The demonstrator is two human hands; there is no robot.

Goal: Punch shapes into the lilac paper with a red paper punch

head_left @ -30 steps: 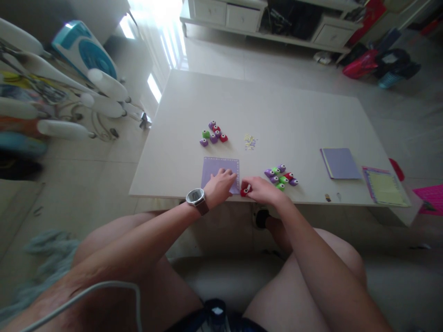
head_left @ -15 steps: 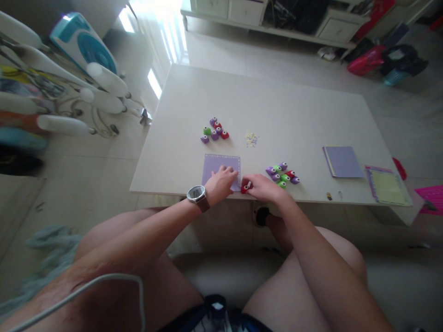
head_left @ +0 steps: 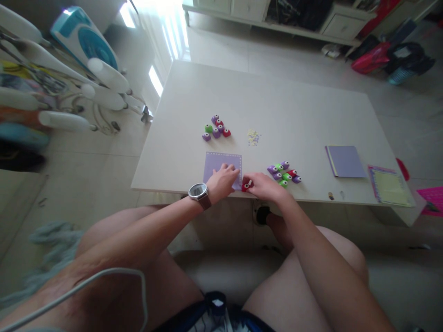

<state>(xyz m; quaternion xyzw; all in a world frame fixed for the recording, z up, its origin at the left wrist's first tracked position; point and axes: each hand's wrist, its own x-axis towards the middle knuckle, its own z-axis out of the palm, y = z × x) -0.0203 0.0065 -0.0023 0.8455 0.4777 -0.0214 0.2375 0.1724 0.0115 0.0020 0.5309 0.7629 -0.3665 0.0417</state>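
From the head view, the left hand (head_left: 223, 180) lies flat with fingers spread on the purple paper sheet (head_left: 221, 162), apparently pinning it against sliding, near the front edge of the white table (head_left: 294, 110). Just right of the sheet's near corner, the right hand (head_left: 265, 186) pinches a red paper punch (head_left: 246, 186) against that edge. Right of the sheet sit more punches (head_left: 284, 173); beyond it another cluster (head_left: 216, 128) and confetti (head_left: 253, 137). A tiled floor (head_left: 221, 50) surrounds the table.
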